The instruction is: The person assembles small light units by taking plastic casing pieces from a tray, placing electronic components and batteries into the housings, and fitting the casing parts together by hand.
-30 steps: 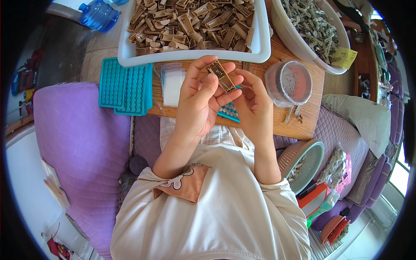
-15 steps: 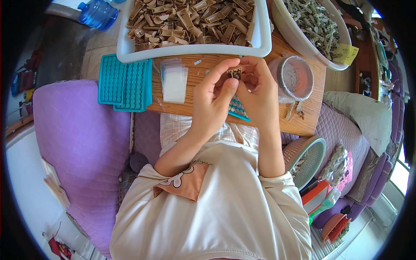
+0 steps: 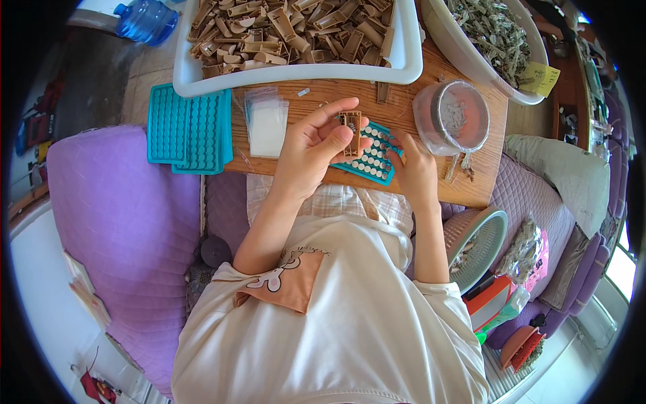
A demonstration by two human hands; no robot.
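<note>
My left hand [image 3: 315,145] is closed around a small brown plastic casing [image 3: 352,149], held upright with its hollow side showing and some small parts inside. Below and beside it on the table lies a teal tray [image 3: 388,180] filled with rows of small round white and silvery pieces. At the tray's right edge is my right hand [image 3: 416,172], thumb and fingers bent together over the end of the rows. Whatever its fingertips pinch is too small to make out.
A white bin [image 3: 296,74] of brown casings stands at the back. Left are stacked teal trays [image 3: 195,135] and clear plastic bags [image 3: 267,128]. A clear tub [image 3: 420,111] of small white pieces stands right. Behind it is a pale basin [image 3: 471,64] of bagged parts.
Both hands were together at the casing. My right hand has let go and moved down right to the tray. My left hand has lowered slightly leftward, keeping the casing.
</note>
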